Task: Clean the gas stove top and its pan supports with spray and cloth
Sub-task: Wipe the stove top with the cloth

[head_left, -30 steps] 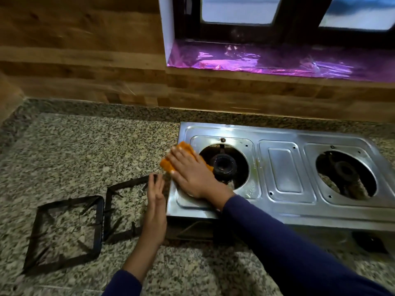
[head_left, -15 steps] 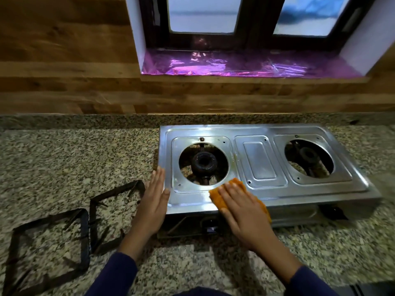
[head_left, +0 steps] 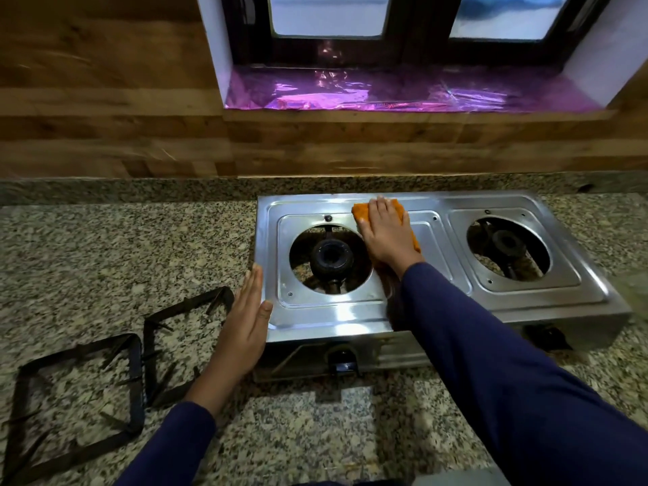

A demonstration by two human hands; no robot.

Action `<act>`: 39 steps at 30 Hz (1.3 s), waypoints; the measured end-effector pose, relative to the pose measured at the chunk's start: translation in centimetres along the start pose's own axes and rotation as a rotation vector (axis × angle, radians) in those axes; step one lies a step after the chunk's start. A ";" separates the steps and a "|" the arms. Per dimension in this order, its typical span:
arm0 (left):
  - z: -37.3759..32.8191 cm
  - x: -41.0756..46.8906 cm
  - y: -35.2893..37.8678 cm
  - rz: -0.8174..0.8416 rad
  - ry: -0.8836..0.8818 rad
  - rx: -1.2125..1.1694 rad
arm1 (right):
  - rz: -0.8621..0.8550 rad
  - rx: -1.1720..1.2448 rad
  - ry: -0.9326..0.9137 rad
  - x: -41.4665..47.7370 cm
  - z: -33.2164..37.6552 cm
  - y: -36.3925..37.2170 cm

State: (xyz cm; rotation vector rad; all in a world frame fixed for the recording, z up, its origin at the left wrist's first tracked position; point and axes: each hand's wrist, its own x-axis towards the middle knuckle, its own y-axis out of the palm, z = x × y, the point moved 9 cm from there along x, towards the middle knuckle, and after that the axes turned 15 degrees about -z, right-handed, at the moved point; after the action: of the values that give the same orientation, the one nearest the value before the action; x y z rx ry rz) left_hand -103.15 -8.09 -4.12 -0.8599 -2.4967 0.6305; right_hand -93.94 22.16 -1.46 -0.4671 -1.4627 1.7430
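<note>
**A:** So where's the cloth (head_left: 364, 209) at now? Half a second back it was down at the near edge of the stove (head_left: 350, 317), between the two burners.

**B:** It's gone up to the far edge, just right of the left burner (head_left: 331, 259). The right hand (head_left: 385, 236) lies flat on top of it, fingers stretched out and close together, pressing it onto the steel. Not really a grip, more a palm-down push.

**A:** And a second ago it was over on the left side of that burner, right?

**B:** Yep. So it's looped around the left burner: left side, near edge, now far edge. My guess is that plate is mostly wiped and the middle panel (head_left: 438, 261) and right burner (head_left: 508, 245) come next.

**A:** Left hand (head_left: 245, 320)?

**B:** Same job as before: open palm against the stove's left edge, fingers straight and together, bracing it so it doesn't slide on the counter (head_left: 105, 247). It's holding nothing.

**A:** Pan supports?

**B:** Both supports (head_left: 133, 352) are off the stove, lying side by side on the counter at the near left, well clear of the cloth. They look untouched, so I'd say that half of the job isn't started. No spray bottle in view either.
</note>
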 end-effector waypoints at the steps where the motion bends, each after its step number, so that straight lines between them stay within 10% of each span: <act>1: 0.0 0.0 0.0 -0.003 0.007 0.005 | 0.007 0.011 -0.025 0.5 0.3 0.2; 14: 0.0 0.0 0.0 -0.074 -0.023 -0.125 | 0.029 0.206 -0.290 -18.8 8.2 -2.5; 26: 2.4 -1.4 0.0 -0.073 -0.319 -0.468 | 0.053 0.222 -0.551 -17.9 16.5 0.0; 39: 2.8 -0.8 0.1 -0.048 -0.140 -0.123 | -0.036 -0.029 -0.034 -1.8 -0.6 -0.5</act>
State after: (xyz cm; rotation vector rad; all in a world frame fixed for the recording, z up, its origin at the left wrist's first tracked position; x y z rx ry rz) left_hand -104.06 -9.33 -6.63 -0.8228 -2.6975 0.5432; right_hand -92.25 21.14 -1.53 -0.4258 -1.5134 1.7104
